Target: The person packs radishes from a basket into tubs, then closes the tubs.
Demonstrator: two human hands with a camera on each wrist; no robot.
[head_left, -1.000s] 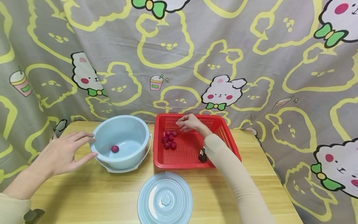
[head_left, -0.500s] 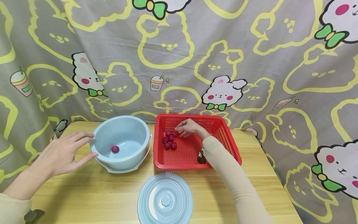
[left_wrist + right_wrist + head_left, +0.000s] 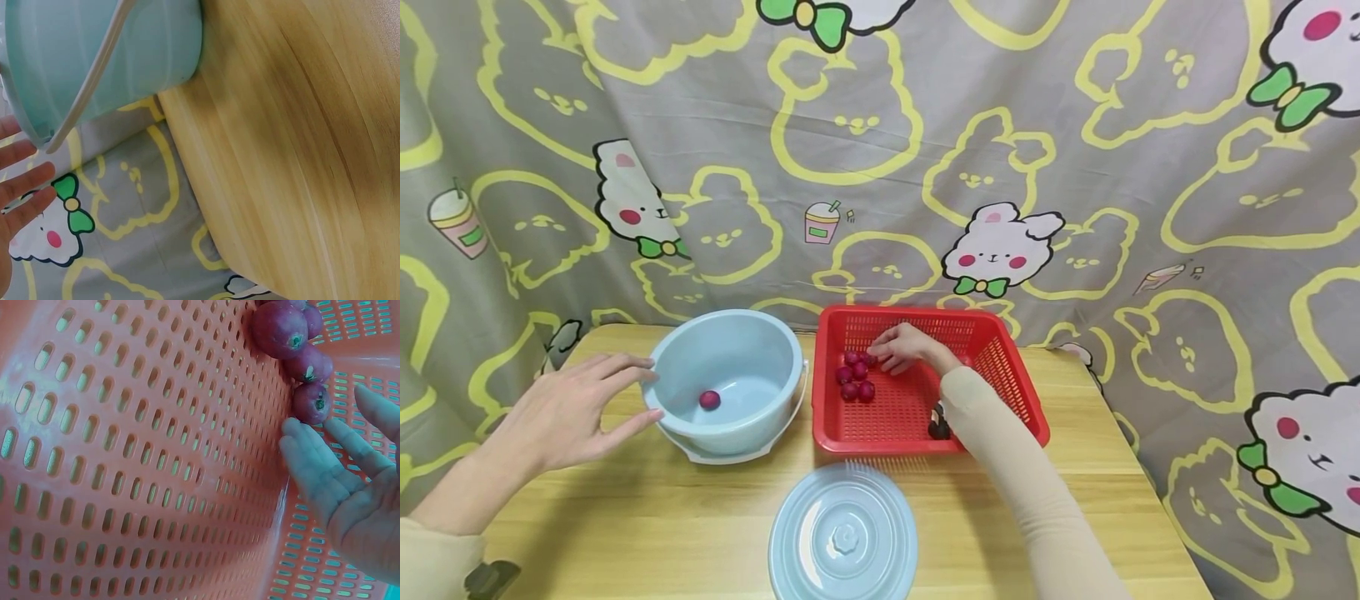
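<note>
1. Sitting right of center in the lower half of the head view, a red basket (image 3: pixel 887 442) with slotted walls holds a cluster of small, dark red fruits (image 3: pixel 867 391), gathered at its left side.
2. The person's right hand (image 3: pixel 901 346) dips into the basket at the cluster's upper right. Nothing is in its grasp: the right wrist view shows fingers extended toward the nearest fruit (image 3: pixel 311 403), the thumb well apart.
3. At center left, a pale blue bucket (image 3: pixel 722 342) has one lone fruit (image 3: pixel 709 400) on its floor. The left hand (image 3: pixel 568 408) is at the bucket's left rim, fingers loosely spread and clasping nothing. Whether either hand's fingertips touch or stop just short, the views do not settle.
4. The step in hand appears to be picking out a fruit. The next move would seem to call for bringing the right thumb in against the fingers, around one fruit, without scattering its neighbors.
5. As for edges, the basket's back and left walls hem in the cluster, while bare basket floor lies to its lower right. Bucket and basket stand close together, the bucket's white handle (image 3: pixel 94 74) hanging on the basket side. A round lid (image 3: pixel 844 533) lies at bottom center on the wooden table (image 3: pixel 685 525); a patterned curtain (image 3: pixel 850 108) fills the upper frame behind.
</note>
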